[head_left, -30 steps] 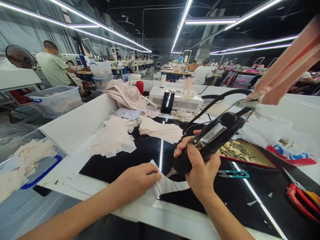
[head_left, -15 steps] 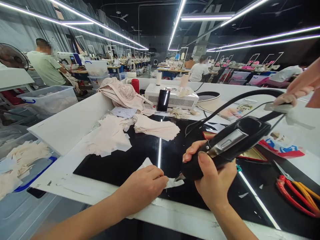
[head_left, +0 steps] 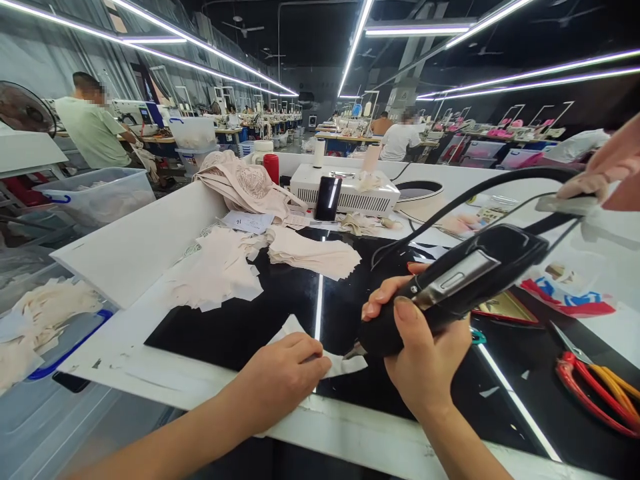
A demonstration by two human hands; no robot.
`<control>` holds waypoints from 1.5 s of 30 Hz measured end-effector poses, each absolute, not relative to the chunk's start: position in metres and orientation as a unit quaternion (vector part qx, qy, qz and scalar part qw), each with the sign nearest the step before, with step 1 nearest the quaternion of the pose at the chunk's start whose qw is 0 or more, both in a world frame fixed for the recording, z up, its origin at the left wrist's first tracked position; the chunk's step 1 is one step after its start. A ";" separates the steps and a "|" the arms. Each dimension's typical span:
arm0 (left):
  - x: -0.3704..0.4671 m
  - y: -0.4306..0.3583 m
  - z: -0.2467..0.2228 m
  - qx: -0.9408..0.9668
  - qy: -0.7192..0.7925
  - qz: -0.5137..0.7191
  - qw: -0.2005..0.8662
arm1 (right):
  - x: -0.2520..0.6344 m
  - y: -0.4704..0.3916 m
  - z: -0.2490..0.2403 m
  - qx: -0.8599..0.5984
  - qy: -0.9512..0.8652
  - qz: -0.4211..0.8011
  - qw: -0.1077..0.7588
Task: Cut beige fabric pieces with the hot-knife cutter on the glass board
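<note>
My left hand (head_left: pixel 283 373) has its fingers bent and pressed down on a small pale fabric piece (head_left: pixel 345 365), which lies on the black glossy surface near its front edge. The hand covers the middle of the piece; an upper corner and the right end stick out. My right hand (head_left: pixel 425 360) wraps round a black handheld power tool (head_left: pixel 465 287) with a metal lever on its side. The tool is tilted, its pointed metal tip (head_left: pixel 354 351) at the right end of the fabric, a little right of my left fingertips. A cable runs from its rear.
Stacked pale fabric pieces (head_left: pixel 315 255) and a looser pile (head_left: pixel 217 270) lie beyond my left hand. Scissors (head_left: pixel 583 380) with red and orange handles lie right. Another person's hand (head_left: pixel 605 177) is at the cable. A phone (head_left: pixel 328 199) leans on a white vented box (head_left: pixel 370 190).
The tool's tip has moved slightly left along the fabric piece, with my right hand. My left hand has shifted slightly left and still presses the fabric. The view has moved a little.
</note>
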State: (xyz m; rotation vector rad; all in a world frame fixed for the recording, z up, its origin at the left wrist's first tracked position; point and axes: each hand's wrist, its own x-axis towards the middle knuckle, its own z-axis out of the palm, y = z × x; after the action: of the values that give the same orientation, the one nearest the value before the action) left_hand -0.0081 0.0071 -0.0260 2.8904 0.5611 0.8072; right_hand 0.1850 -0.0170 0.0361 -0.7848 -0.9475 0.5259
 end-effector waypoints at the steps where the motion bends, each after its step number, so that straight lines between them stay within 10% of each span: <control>1: -0.008 0.007 -0.026 0.946 0.185 0.262 0.045 | 0.183 -0.016 0.036 -0.364 -0.437 0.248 0.784; 45: 0.003 0.029 -0.067 0.933 0.190 0.297 -0.071 | 0.204 -0.001 0.022 -0.517 -0.446 0.198 0.703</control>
State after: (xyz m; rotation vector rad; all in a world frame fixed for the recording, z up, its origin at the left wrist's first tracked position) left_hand 0.0029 0.0290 -0.0668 3.0709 0.6259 0.9777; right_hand 0.2041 -0.0008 0.0221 -1.1492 -0.9932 0.4411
